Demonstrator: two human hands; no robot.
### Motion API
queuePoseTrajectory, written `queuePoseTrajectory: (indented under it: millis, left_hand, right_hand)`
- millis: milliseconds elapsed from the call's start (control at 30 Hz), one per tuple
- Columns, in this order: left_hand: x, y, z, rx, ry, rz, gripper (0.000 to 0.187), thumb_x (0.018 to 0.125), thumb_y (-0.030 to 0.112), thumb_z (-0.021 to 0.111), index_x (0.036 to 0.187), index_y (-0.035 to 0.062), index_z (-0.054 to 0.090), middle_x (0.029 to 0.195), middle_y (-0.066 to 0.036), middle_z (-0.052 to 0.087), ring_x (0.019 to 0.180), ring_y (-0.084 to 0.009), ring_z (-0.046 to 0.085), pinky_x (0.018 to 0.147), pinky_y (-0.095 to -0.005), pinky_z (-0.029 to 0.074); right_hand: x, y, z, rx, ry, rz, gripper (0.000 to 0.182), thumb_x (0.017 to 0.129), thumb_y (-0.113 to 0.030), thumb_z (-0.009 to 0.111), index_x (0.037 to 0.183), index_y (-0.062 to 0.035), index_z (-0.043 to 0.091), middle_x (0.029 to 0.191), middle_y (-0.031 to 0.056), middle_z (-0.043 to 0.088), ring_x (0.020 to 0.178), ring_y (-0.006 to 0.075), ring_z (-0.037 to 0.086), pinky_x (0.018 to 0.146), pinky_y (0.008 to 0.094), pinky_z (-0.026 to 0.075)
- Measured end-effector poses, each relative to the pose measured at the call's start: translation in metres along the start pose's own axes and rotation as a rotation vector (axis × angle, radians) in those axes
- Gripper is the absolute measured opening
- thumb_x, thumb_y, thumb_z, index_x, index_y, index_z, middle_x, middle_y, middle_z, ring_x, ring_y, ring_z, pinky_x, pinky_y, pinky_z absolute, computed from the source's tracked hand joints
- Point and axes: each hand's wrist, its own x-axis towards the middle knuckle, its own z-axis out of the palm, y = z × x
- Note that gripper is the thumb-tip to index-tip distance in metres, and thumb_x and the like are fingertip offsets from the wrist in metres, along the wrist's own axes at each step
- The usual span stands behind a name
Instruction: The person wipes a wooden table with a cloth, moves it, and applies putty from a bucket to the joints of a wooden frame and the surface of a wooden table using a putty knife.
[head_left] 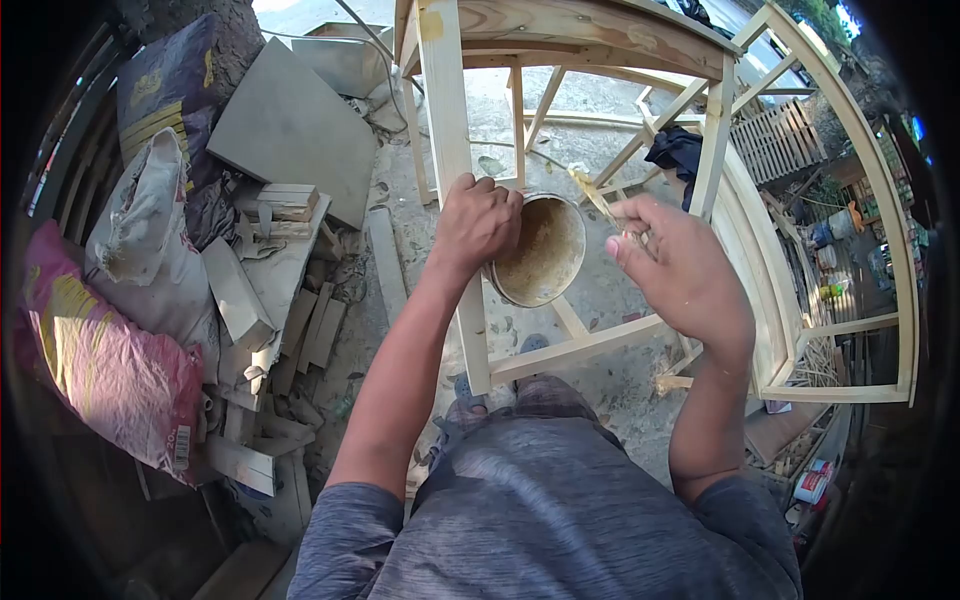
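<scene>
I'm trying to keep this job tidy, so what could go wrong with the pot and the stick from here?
The left hand seems to hold the pot only near its rim, beside the wooden frame, so a slipping grip could tip it. The stick in the right hand has yellowish paste on its tip, held outside the pot, so it might drip. The dark cloth hanging close by could get smeared.
</scene>
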Motion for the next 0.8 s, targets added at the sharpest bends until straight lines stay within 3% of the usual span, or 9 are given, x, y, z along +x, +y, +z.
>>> queuePoseTrajectory:
  millis: [100,167,233,300,367,467,567,667,800]
  left_hand:
    - [0.02,-0.012,-0.011,-0.016,-0.015,0.087,0.021,0.091,0.016,0.064,0.07,0.0122,0.061,0.063,-0.006,0.065,0.073,-0.0221,0.063,0.074,-0.0403,0.042]
    - [0.031,-0.017,-0.01,0.012,-0.096,0.114,0.016,0.087,0.019,0.069,0.074,0.0119,0.064,0.066,-0.006,0.068,0.077,-0.0216,0.064,0.085,-0.0399,0.043]
    - [0.041,-0.028,-0.005,0.043,-0.119,0.16,0.014,0.083,0.021,0.075,0.077,0.0124,0.066,0.069,-0.004,0.069,0.079,-0.0201,0.064,0.089,-0.0384,0.043]
    - [0.05,-0.034,-0.004,0.05,-0.181,0.135,0.02,0.087,0.027,0.074,0.076,0.0116,0.067,0.07,-0.007,0.07,0.079,-0.0236,0.067,0.092,-0.0387,0.044]
    - [0.057,-0.038,-0.006,0.091,-0.237,0.121,0.023,0.088,0.03,0.074,0.076,0.0113,0.068,0.071,-0.008,0.07,0.078,-0.0251,0.068,0.091,-0.0389,0.045]
    - [0.062,-0.043,-0.004,0.078,-0.239,0.113,0.027,0.091,0.033,0.073,0.076,0.0114,0.069,0.071,-0.01,0.07,0.075,-0.027,0.069,0.089,-0.0397,0.044]
    - [0.066,-0.045,-0.003,0.098,-0.258,0.098,0.027,0.092,0.034,0.073,0.077,0.0117,0.069,0.069,-0.01,0.07,0.073,-0.0273,0.068,0.088,-0.0398,0.044]
    - [0.066,-0.047,-0.002,0.107,-0.25,0.102,0.026,0.092,0.034,0.072,0.078,0.0118,0.07,0.068,-0.01,0.069,0.072,-0.0277,0.068,0.088,-0.0398,0.044]
    - [0.067,-0.047,-0.002,0.117,-0.275,0.094,0.024,0.092,0.032,0.072,0.079,0.012,0.07,0.067,-0.011,0.069,0.071,-0.0275,0.068,0.088,-0.0399,0.044]
  right_hand:
    - [-0.018,0.062,0.048,-0.197,-0.06,0.022,0.041,0.094,-0.013,0.066,0.13,0.0068,0.065,0.112,0.0251,0.068,0.103,0.0449,0.069,0.096,0.0477,0.054]
    - [-0.004,0.066,0.074,-0.155,-0.177,0.073,0.036,0.094,-0.01,0.064,0.125,0.0082,0.066,0.119,0.0276,0.066,0.108,0.0462,0.068,0.1,0.0498,0.054]
    - [0.025,0.08,0.108,-0.166,-0.14,0.03,0.02,0.09,-0.006,0.064,0.102,0.0079,0.072,0.106,0.0306,0.071,0.106,0.0438,0.071,0.093,0.0502,0.057]
    - [0.057,0.076,0.118,-0.207,-0.269,0.101,0.017,0.089,-0.005,0.063,0.093,0.0067,0.075,0.101,0.029,0.074,0.104,0.0418,0.073,0.092,0.0492,0.059]
    - [0.085,0.079,0.141,-0.16,-0.193,0.116,0.017,0.089,-0.005,0.064,0.088,0.005,0.077,0.093,0.027,0.076,0.1,0.0407,0.075,0.091,0.0487,0.06]
    - [0.117,0.084,0.162,-0.154,-0.273,0.062,0.02,0.091,-0.007,0.064,0.098,0.0033,0.078,0.111,0.0256,0.075,0.112,0.0404,0.072,0.095,0.0496,0.059]
    - [0.138,0.096,0.201,-0.259,-0.161,0.099,0.024,0.093,-0.01,0.063,0.108,0.0019,0.078,0.136,0.0238,0.064,0.128,0.0418,0.062,0.1,0.0508,0.057]
    - [0.154,0.099,0.215,-0.259,-0.195,0.136,0.032,0.095,-0.012,0.062,0.122,0.0007,0.074,0.149,0.0224,0.05,0.137,0.0434,0.051,0.103,0.0521,0.055]
    - [0.162,0.099,0.22,-0.222,-0.21,0.166,0.039,0.096,-0.013,0.062,0.132,-0.0013,0.069,0.15,0.0251,0.049,0.137,0.0434,0.052,0.105,0.0518,0.055]
